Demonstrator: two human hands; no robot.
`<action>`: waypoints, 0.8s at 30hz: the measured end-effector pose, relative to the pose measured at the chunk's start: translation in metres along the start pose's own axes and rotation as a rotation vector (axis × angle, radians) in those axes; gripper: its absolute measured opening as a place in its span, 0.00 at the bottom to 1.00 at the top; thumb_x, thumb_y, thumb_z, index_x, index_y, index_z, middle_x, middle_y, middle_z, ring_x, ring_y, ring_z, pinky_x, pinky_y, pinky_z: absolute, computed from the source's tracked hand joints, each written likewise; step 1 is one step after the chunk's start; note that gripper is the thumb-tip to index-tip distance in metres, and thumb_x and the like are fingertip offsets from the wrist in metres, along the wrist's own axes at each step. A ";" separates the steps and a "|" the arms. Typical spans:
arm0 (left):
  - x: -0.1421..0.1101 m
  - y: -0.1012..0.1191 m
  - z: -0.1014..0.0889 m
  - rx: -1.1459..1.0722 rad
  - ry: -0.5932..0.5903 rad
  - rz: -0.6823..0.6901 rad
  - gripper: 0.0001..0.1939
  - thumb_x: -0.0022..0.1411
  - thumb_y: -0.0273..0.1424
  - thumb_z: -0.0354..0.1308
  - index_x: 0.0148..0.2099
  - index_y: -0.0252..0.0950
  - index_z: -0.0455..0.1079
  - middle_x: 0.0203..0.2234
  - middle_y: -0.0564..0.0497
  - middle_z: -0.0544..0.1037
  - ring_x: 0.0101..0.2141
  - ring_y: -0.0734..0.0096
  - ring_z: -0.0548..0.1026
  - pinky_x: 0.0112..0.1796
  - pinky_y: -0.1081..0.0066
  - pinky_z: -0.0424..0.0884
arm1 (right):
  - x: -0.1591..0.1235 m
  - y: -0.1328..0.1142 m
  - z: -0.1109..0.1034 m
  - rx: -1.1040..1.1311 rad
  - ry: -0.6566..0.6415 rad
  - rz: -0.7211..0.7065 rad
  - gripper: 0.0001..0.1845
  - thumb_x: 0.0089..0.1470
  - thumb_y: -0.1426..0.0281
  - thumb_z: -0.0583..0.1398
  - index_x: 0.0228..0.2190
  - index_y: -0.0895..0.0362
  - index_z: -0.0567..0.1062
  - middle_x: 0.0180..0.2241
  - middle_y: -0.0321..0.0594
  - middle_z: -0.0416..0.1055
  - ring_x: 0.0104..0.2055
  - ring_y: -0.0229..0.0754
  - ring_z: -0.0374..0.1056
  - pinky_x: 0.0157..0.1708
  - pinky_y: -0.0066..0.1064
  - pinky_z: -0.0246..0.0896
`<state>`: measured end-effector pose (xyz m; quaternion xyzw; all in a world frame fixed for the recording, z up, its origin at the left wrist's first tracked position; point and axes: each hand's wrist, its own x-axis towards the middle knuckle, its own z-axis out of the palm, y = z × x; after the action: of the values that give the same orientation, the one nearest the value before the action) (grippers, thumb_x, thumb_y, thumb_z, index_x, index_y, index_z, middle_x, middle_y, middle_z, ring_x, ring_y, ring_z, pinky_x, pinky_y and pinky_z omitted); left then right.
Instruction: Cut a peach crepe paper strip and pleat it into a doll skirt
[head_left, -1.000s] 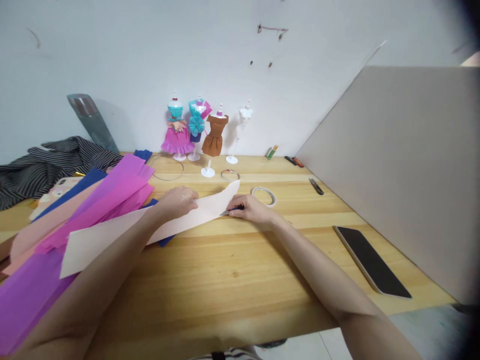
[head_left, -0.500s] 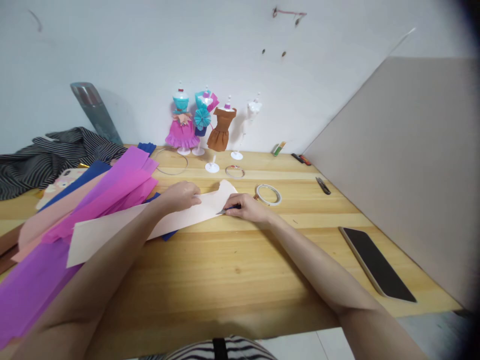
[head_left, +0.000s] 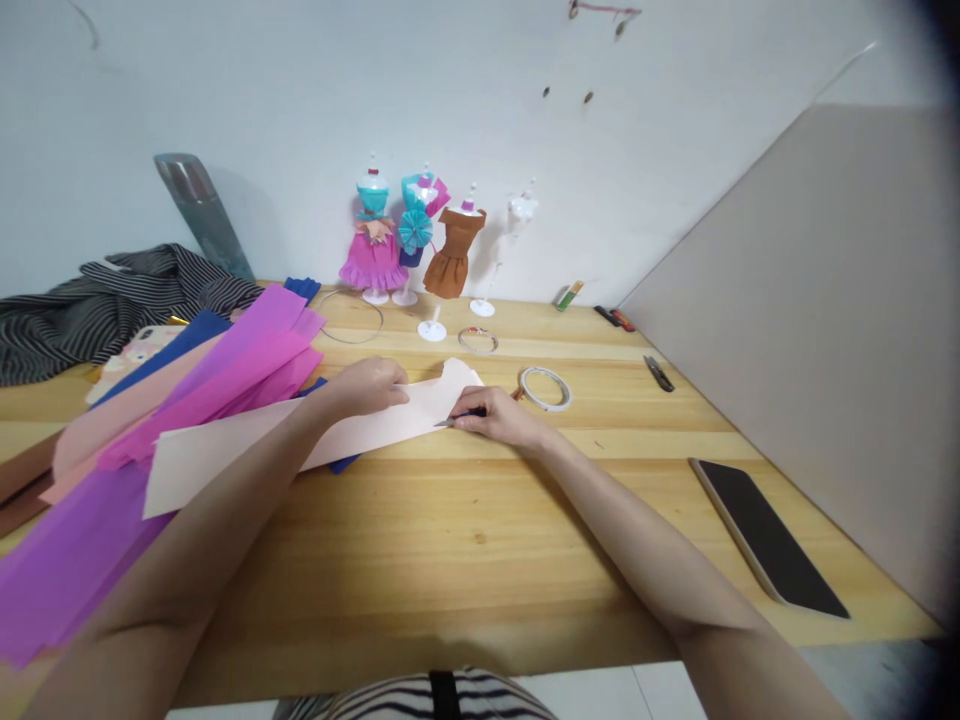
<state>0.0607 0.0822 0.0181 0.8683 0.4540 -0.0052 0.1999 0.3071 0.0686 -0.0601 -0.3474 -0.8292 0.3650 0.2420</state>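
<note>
A long strip of pale pink paper (head_left: 420, 408) lies slantwise in front of me, its far right end curled up. My left hand (head_left: 369, 384) has its fingers curled at the strip's upper edge, gripping it there. Closed around the dark handle of small scissors (head_left: 445, 422) is my right hand (head_left: 491, 413). The silver blades point left and lie at the strip's lower edge; the handle is mostly hidden in the fingers. Dark blue paper (head_left: 346, 464) shows from under the strip.
Purple and pink paper sheets (head_left: 277, 345) lie at left beside striped cloth (head_left: 142, 290). Small dress forms (head_left: 450, 245) stand along the wall. A tape roll (head_left: 546, 388) sits right of my hand, a phone (head_left: 765, 535) farther right. A bottle (head_left: 206, 215) leans back left.
The whole scene has shifted slightly to the right, as the camera turned a little. Both hands, the paper strip and the scissors keep nearly the same positions relative to each other.
</note>
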 end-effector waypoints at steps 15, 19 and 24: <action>0.003 -0.006 0.004 0.002 0.020 0.061 0.10 0.53 0.32 0.49 0.22 0.35 0.63 0.18 0.52 0.66 0.23 0.71 0.64 0.25 0.70 0.51 | 0.000 0.002 0.002 0.017 0.012 0.036 0.19 0.51 0.56 0.62 0.32 0.60 0.80 0.32 0.46 0.74 0.35 0.41 0.70 0.37 0.32 0.64; 0.002 -0.006 0.003 -0.013 0.010 0.031 0.10 0.52 0.33 0.49 0.22 0.35 0.63 0.18 0.53 0.66 0.23 0.71 0.64 0.25 0.70 0.51 | 0.000 0.002 0.001 0.036 0.004 0.028 0.20 0.51 0.55 0.62 0.33 0.60 0.80 0.33 0.46 0.75 0.35 0.42 0.70 0.38 0.31 0.63; 0.001 -0.005 0.002 -0.035 0.009 0.018 0.09 0.51 0.32 0.49 0.21 0.35 0.63 0.18 0.53 0.66 0.23 0.71 0.65 0.24 0.70 0.51 | 0.000 0.002 0.001 0.052 -0.001 0.040 0.20 0.50 0.55 0.62 0.33 0.60 0.80 0.33 0.45 0.74 0.35 0.41 0.69 0.38 0.31 0.63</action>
<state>0.0576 0.0846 0.0146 0.8687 0.4471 0.0083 0.2130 0.3076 0.0693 -0.0619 -0.3574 -0.8124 0.3913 0.2433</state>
